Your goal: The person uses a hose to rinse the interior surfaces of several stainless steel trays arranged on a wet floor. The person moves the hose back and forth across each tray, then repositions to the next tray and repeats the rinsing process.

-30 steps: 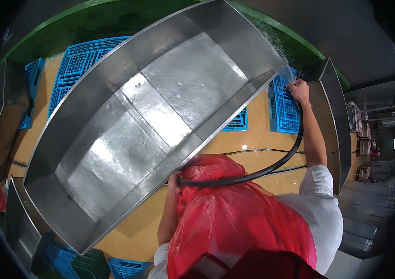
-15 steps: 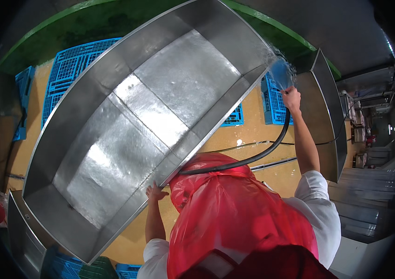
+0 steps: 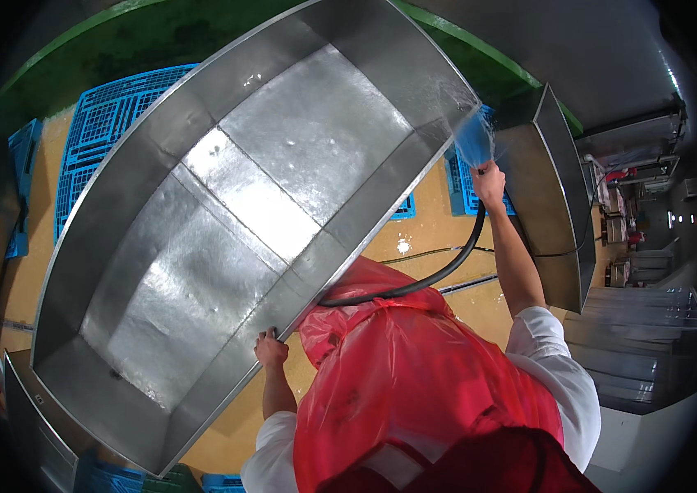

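Note:
A large rectangular stainless steel tub (image 3: 209, 222) stands slantwise in front of me, its inside wet and shiny. My left hand (image 3: 271, 349) is closed over its near rim, the fingers curled to the inner side. At the tub's far right corner, my right hand (image 3: 489, 182) grips a black hose (image 3: 455, 261) close to its end. Water (image 3: 471, 138) fans out of the hose onto that corner and the wall there. The nozzle end is mostly hidden by fingers and spray. From my right hand the hose curves back to my red plastic apron (image 3: 422, 370).
Blue plastic pallets (image 3: 98, 152) lie beyond and under the tub on a wet tan floor (image 3: 402, 245). Another metal tub (image 3: 549, 189) stands at the right, and a third (image 3: 40, 423) at the lower left. A thin dark hose (image 3: 439, 251) crosses the floor.
My left hand has gone from spread fingers at the rim to a closed hold on it. The spray now reaches farther over the tub's corner. The whole view has shifted slightly.

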The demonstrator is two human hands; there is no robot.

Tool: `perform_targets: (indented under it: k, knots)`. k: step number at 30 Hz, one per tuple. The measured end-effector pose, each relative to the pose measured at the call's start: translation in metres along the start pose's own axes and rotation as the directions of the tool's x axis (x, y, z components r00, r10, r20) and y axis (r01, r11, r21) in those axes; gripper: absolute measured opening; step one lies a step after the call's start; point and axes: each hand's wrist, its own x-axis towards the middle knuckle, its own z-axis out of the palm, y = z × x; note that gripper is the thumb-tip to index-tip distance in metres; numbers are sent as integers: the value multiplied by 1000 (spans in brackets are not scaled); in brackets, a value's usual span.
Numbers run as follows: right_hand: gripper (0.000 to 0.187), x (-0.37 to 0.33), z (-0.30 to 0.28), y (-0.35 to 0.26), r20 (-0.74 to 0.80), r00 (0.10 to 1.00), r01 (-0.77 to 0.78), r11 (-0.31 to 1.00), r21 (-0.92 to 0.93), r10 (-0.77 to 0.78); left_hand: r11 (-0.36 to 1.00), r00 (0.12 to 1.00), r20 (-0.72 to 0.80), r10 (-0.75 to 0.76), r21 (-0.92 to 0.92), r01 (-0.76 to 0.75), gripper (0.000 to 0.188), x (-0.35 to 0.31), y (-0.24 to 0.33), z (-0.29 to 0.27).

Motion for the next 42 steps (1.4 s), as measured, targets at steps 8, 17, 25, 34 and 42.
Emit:
perform_targets:
  k: [8, 17, 25, 34, 42]
  knots:
    - [29, -2, 6, -16, 75, 996, -48, 999, -17, 50, 996, 989, 145, 15, -86, -2, 58, 17, 43, 6]
    - [28, 8, 51, -36, 107, 990, 86, 996, 40, -89, 428, 305, 300, 904, -649, -629, 57, -29, 340, -122]
    - [37, 73, 94, 35, 210, 974, -106, 991, 86, 86, 268, 451, -294, 843, -497, -825, 42, -27, 417, -108]
    - [33, 203, 42, -25, 488, 872, 29, 999, 28, -39, 491, 682, -169, 712, -575, -655, 38, -49, 532, -236]
    - [19, 252, 33, -16, 629, 770, 244, 961, -133, -108, 437, 666, -137, 733, -655, -616, 37, -19, 591, -244]
